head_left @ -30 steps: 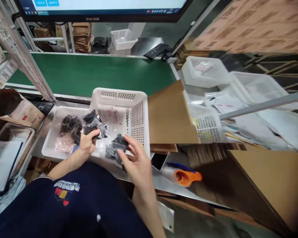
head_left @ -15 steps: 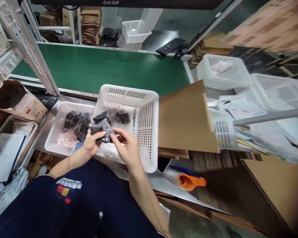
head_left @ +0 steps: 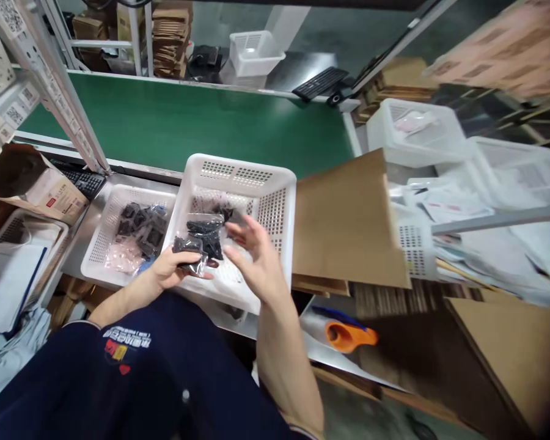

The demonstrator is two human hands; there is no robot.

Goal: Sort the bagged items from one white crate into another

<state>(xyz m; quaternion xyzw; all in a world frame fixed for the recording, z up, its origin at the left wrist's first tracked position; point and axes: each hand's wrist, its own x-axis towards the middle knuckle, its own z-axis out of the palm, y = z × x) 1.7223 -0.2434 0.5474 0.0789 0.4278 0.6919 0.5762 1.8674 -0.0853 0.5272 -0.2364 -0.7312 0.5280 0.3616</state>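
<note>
My left hand (head_left: 170, 269) grips clear plastic packets (head_left: 190, 252) with dark contents, thumb on top, over the near left part of a white perforated basket (head_left: 286, 183). Other dark packets (head_left: 206, 229) show just beyond that hand; whether it holds them too I cannot tell. Above the same basket, my right hand (head_left: 256, 256) is open, its fingers spread and curved, with nothing in its grasp. A further dark packet (head_left: 229, 214) lies deeper in the basket, partly behind the right fingers. To the left, a second white basket (head_left: 96, 244) contains several dark packets and a pinkish one (head_left: 124, 255).
A green conveyor belt (head_left: 211, 122) runs behind the baskets. Right of them stands a cardboard sheet (head_left: 343, 226), with an orange tape dispenser (head_left: 351, 336) nearer me. An open carton (head_left: 55, 195) and a keyboard (head_left: 85, 182) are at left; white bins (head_left: 415, 134) stand at right.
My right hand has let go of the packets and moved right, its fingers opening. The left hand keeps hold of packets, slightly lower and to the right. Dark packets now show between the hands.
</note>
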